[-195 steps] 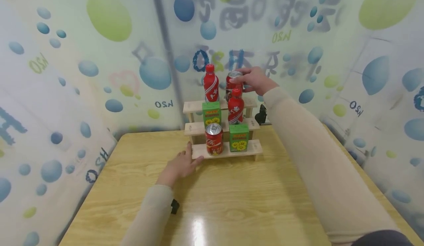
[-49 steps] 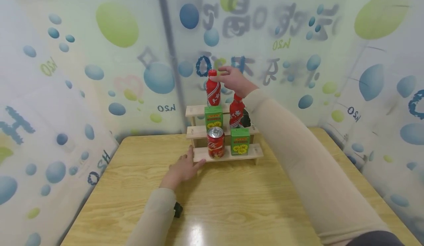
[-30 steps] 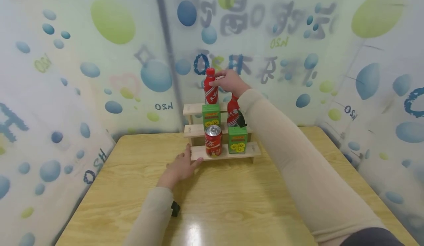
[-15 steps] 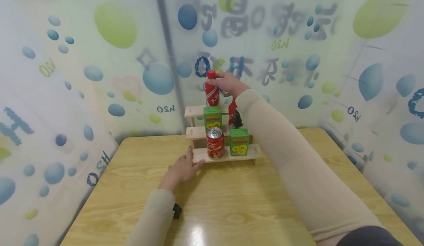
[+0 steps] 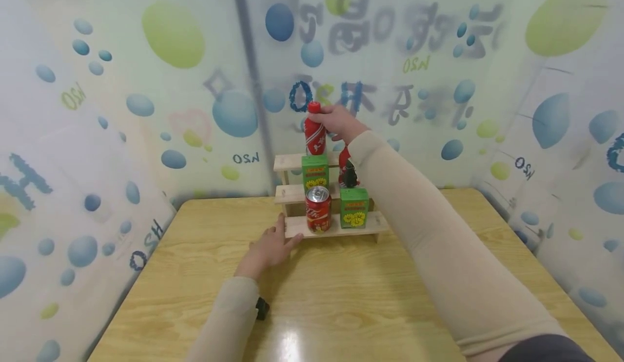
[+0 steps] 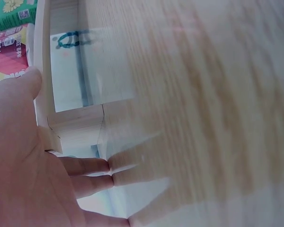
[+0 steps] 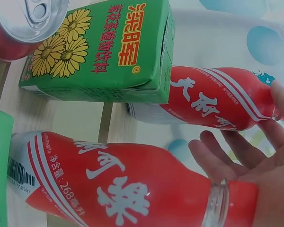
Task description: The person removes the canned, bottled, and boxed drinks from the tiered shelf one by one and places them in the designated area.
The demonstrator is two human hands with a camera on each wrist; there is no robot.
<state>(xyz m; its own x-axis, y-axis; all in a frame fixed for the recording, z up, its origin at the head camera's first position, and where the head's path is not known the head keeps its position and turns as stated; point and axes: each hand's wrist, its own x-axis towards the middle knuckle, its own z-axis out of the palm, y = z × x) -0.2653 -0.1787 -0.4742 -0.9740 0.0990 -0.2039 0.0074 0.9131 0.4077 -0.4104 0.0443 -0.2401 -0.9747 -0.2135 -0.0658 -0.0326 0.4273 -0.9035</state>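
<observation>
In the head view, a red bottle [image 5: 316, 134] stands upright on the top step of a wooden three-step stand [image 5: 287, 162]. My right hand [image 5: 341, 122] grips that bottle by its neck, just under the cap. A second red bottle [image 7: 118, 179] stands on the middle step, partly behind my right arm. A green drink carton [image 5: 316, 169] is beside it; a red can [image 5: 319, 210] and another green carton [image 5: 353, 208] stand on the bottom step. My left hand [image 5: 268, 251] rests at the stand's lower left corner, thumb [image 6: 33, 80] touching the board, other fingers straight and reaching the table.
The stand is on a light wooden table [image 5: 322, 291], close to its back edge. Walls of printed fabric [image 5: 195, 107] with balloon and drop shapes rise behind and on both sides. A small black device [image 5: 262, 309] is at my left wrist.
My right hand has moved left from a can on the top step's right side to the top bottle, then closed round its neck. That can is out of sight now. The left hand stays put.
</observation>
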